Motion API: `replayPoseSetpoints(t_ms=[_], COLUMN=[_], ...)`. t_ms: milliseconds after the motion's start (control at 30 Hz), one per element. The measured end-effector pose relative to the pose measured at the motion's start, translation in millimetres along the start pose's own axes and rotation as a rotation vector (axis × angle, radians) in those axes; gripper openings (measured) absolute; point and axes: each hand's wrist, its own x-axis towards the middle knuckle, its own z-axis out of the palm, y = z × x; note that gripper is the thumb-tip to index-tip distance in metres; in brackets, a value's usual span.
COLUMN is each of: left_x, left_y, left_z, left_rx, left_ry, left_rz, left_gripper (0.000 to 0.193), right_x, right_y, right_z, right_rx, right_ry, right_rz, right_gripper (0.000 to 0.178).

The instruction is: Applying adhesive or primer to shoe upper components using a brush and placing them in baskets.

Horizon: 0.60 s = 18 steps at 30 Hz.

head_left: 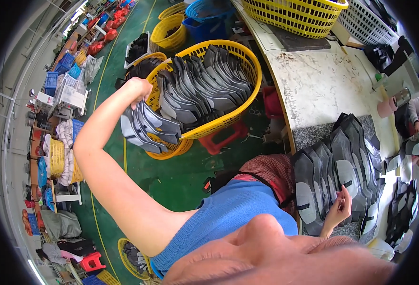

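Observation:
My left hand, arm stretched out to the left, is closed on the top of a fanned bundle of grey and black shoe pieces. The bundle hangs at the near left rim of a large yellow basket. More of these flat, curved pieces stand in rows inside that basket. On the table to the right, my right hand rests against overlapping rows of similar pieces, some with a small black tab. Its fingers are loosely bent and slightly apart, with nothing visibly gripped.
The worktable carries a yellow basket, a white basket and a pink cup-like object. A red stool stands below the large basket. Further yellow baskets and a blue tub stand beyond, on the green floor.

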Motion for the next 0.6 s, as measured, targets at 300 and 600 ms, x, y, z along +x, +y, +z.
replayPoseSetpoints(t_ms=[300, 600], left_x=[158.6, 249.5], left_y=[-42.6, -53.0], left_z=[83.7, 132.2], left_rx=[-0.153, -0.802], left_ry=[0.361, 1.156], left_rz=[-0.189, -0.702], left_gripper=[0.016, 0.024], right_x=[-2.9, 12.4], right_y=[1.8, 5.1], right_z=[-9.0, -38.3], right_rx=[-0.014, -0.132], right_ry=[0.068, 0.229], right_rz=[0.047, 0.017], right_gripper=[0.040, 0.025])
